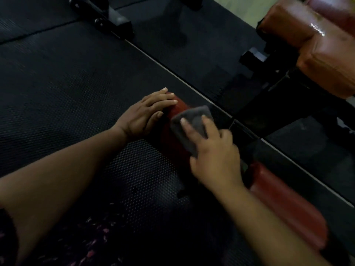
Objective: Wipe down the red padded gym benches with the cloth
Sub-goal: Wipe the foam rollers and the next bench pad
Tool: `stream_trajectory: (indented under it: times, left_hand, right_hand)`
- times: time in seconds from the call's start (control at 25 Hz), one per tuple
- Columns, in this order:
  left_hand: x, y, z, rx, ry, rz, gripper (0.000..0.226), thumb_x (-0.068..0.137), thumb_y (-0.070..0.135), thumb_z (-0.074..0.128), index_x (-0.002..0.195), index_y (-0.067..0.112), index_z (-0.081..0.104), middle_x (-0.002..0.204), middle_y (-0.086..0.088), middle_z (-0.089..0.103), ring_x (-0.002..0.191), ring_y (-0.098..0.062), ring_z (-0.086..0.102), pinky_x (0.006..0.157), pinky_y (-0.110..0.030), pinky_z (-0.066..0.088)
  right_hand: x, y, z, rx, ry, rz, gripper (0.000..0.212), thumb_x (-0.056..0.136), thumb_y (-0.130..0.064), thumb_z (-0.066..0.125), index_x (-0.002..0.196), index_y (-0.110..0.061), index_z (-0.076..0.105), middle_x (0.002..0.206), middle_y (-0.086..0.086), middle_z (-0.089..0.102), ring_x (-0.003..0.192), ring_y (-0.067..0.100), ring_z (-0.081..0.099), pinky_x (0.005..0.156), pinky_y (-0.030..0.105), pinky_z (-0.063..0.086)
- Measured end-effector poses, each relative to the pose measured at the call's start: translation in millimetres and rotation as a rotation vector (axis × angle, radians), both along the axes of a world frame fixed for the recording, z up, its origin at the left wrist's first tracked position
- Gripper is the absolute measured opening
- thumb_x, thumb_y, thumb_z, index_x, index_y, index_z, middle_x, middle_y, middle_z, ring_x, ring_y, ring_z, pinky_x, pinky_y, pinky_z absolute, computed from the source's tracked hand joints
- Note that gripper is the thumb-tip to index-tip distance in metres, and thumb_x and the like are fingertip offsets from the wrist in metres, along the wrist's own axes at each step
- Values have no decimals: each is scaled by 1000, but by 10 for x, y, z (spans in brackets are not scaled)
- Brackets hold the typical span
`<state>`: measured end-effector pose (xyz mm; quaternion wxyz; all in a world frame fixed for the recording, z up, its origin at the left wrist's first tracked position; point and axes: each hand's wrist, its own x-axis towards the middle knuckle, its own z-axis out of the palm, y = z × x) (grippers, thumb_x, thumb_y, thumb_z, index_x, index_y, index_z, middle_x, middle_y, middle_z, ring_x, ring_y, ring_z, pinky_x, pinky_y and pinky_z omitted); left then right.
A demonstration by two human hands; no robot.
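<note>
Cloth [194, 121], grey and folded, sits under the right hand [215, 152], fingers spread and pressing it onto a red roller pad [172, 139]. Left hand [146, 114] lies flat on the pad's far end. Beyond, another red padded bench [315, 45] over black rubber flooring [67, 83].

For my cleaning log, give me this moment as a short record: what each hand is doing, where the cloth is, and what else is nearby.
left hand: flat on the end of the red pad, steadying it
right hand: presses the cloth onto the pad
cloth: grey, folded, on the pad
nearby: second pad, brown bench
floor: black rubber mat
</note>
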<state>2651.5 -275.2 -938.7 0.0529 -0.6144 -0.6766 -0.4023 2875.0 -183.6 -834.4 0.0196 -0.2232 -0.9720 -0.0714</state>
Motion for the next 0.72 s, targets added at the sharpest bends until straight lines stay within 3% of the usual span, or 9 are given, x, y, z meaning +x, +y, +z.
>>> stream_trajectory:
  times: [0.08,0.2,0.28,0.36,0.48,0.6,0.64,0.72]
  left_hand:
    - [4,-16,-6,9,-37,5,56,106,43,23,139,7,51,147,-12,45,145,-26,28,121,-28,18]
    - [3,-23,-4,11,-47,20,52,106,39,25,139,8,52,148,-11,45,146,-25,28,120,-28,19]
    - [-2,-29,2,-7,-55,11,54,106,41,24,139,8,52,148,-10,45,146,-25,28,120,-27,19]
    - [7,-37,1,-5,-76,11,58,106,45,21,139,9,52,148,-9,45,146,-24,28,120,-26,18]
    - [63,-51,-30,2,-258,21,62,104,50,21,141,10,50,151,-5,40,147,-19,25,120,-24,17]
    - [129,-110,-103,21,-314,70,57,104,51,26,146,14,38,156,-9,30,145,-15,25,118,-19,19]
    - [142,-158,-117,-9,-318,88,58,102,53,29,149,18,32,157,-12,27,143,-11,24,116,-17,19]
    - [190,-258,-110,-154,-370,130,72,93,59,42,153,27,16,160,-11,21,139,-6,22,114,-22,22]
  right_hand:
    - [220,-266,-257,87,41,168,61,80,-25,56,138,-43,50,148,6,44,102,38,46,66,42,48]
    - [147,-405,-543,289,-169,466,51,88,-27,36,133,-38,58,151,0,35,114,39,35,65,43,45]
    - [-24,-392,-500,307,-234,544,45,88,-35,53,132,-41,58,152,-6,38,116,37,30,66,43,45]
    - [-150,-297,-373,154,-81,495,45,73,-36,75,117,-42,68,141,-8,53,108,34,38,59,39,44]
    - [-172,-132,-160,16,-16,420,60,64,-27,79,118,-48,65,143,-11,51,96,30,49,59,35,42]
    - [-285,78,90,-142,-18,218,74,73,-22,70,131,-60,46,153,-20,32,109,24,48,80,36,50]
    - [-353,194,153,-224,-1,124,73,76,-19,65,133,-59,44,152,-20,33,115,23,48,89,36,49]
    - [-556,539,196,-525,84,-116,66,78,-12,62,133,-48,53,140,-10,52,117,25,55,95,32,47]
